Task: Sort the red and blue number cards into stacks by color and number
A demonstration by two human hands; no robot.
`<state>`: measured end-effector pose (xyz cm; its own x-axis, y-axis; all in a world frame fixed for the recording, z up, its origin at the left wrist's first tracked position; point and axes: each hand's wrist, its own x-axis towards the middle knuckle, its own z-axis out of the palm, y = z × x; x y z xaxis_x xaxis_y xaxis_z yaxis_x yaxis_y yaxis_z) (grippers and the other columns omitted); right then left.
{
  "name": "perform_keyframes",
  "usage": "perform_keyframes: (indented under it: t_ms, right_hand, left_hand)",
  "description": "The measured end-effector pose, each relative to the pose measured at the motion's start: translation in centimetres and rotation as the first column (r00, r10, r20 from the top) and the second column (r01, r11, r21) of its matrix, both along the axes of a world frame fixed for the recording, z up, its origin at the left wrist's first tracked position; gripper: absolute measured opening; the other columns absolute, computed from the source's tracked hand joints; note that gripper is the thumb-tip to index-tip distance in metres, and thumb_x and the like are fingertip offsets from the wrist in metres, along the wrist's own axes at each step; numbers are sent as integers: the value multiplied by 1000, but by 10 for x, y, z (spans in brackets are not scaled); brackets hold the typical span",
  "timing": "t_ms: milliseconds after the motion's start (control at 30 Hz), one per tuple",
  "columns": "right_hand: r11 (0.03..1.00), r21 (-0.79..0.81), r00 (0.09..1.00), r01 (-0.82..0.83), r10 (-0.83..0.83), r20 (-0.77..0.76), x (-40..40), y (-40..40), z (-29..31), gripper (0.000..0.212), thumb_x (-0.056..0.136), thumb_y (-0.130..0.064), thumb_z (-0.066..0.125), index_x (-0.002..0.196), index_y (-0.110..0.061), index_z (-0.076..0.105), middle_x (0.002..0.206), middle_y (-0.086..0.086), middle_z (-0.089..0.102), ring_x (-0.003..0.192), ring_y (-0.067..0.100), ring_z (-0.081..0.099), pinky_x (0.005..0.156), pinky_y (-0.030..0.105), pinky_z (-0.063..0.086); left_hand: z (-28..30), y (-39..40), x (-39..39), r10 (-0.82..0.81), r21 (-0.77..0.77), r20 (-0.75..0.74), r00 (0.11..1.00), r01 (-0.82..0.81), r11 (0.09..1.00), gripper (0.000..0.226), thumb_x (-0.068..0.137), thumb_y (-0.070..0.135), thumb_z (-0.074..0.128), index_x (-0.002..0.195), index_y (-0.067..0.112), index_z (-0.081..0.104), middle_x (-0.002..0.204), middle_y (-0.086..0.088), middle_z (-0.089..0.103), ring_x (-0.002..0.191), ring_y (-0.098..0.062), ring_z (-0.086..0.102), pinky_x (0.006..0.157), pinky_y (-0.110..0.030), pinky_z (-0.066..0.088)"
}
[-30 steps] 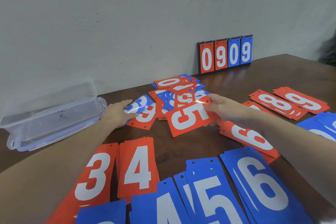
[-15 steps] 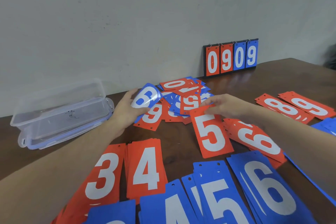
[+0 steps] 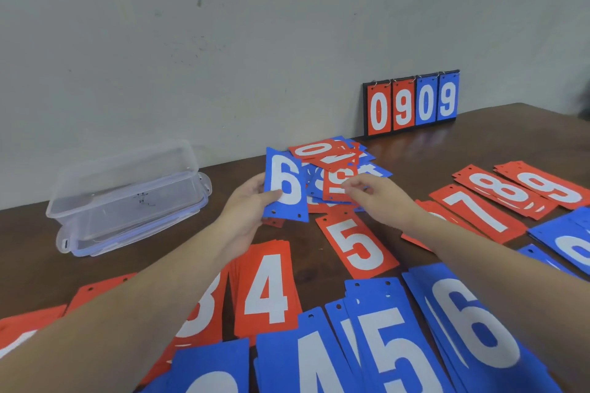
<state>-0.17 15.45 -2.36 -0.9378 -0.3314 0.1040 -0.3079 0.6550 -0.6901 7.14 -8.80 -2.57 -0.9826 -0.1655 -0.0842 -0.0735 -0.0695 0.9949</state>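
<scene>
Left hand (image 3: 247, 201) grip clamped on blue 6 card (image 3: 285, 185) (now raised upright) | right hand (image 3: 380, 193) apart, off red 5 card (image 3: 357, 244)

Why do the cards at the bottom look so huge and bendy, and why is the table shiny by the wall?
Head view: the wide lens stretches whatever is near, so the blue 6 stack looks giant and curved. Head view: the polished table mirrors the scoreboard as a faint glare. Head view: the clear plastic box looks slightly soft and hazy.

Upright blue 6 card (image 3: 285, 186) above unsorted pile (image 3: 338, 175)
</scene>
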Motion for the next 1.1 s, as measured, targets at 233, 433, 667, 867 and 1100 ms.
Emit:
perform_keyframes:
  t_ms: [233,433,667,867,1100]
  right_hand:
    - [917,-384,931,111,40,364,35,29,21,34,99,-50,54,124,-29,60,106,-6,76,94,15,73,84,34,59]
    - [851,-512,957,121,36,287,45,77,24,45,89,-31,75,128,-31,52,112,-6,72,100,18,71,87,39,58]
    - [862,-462,966,208,-105,237,37,140,33,26,92,-21,71,117,-23,65,105,-2,76,97,16,74,83,40,61]
    - [866,-427,957,261,-174,232,44,199,25,35,89,-7,72,115,-26,59,87,-3,77,80,17,74,65,35,58]
    - [716,-457,843,528,-506,182,46,291,19,15,90,-14,70,102,-23,70,89,6,73,69,18,66,63,36,58]
  left_hand:
    - [10,59,1,-98,67,-10,995,99,993,29,95,10,67,119,21,58,105,2,77,97,-19,74,88,-45,60]
    - [17,112,-9,-251,-133,72,965,258,957,31,96,15,66,123,30,61,109,3,76,94,-18,75,89,-44,59]
    - [39,157,-22,-353,-284,98,931,366,886,36,93,16,70,119,40,66,116,8,67,91,-9,74,68,-26,61]
    - [35,216,-45,-297,-299,21,955,290,909,37,86,22,79,113,38,62,116,-2,70,87,-14,75,81,-42,62]
    - [31,291,-64,-281,-282,-56,958,255,925,36,93,22,65,127,32,57,99,10,72,92,-14,71,79,-38,60]
